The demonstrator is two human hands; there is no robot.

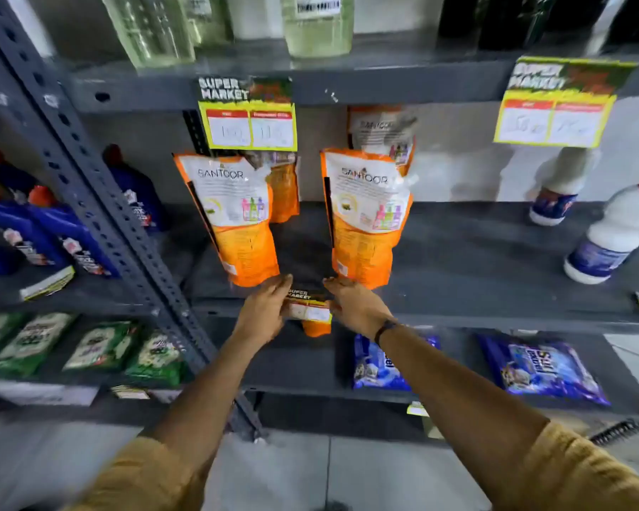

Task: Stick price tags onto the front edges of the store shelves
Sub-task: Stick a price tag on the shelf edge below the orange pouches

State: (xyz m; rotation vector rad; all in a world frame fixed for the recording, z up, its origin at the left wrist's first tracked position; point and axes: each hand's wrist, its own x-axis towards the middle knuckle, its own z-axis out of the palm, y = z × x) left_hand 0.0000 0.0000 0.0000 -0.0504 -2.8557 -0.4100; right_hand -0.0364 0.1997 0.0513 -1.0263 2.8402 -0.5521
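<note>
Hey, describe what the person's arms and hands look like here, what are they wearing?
Both forearms are bare. Mustard-yellow sleeves are pushed up around the elbows on each arm. The right hand has a thin dark band at the wrist; the left hand wears nothing. No gloves or rings are visible.

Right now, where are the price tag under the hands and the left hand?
price tag point(308, 307): head view, on its white lower part between the hands.
left hand point(264, 312): head view, on the back of the hand.
</note>
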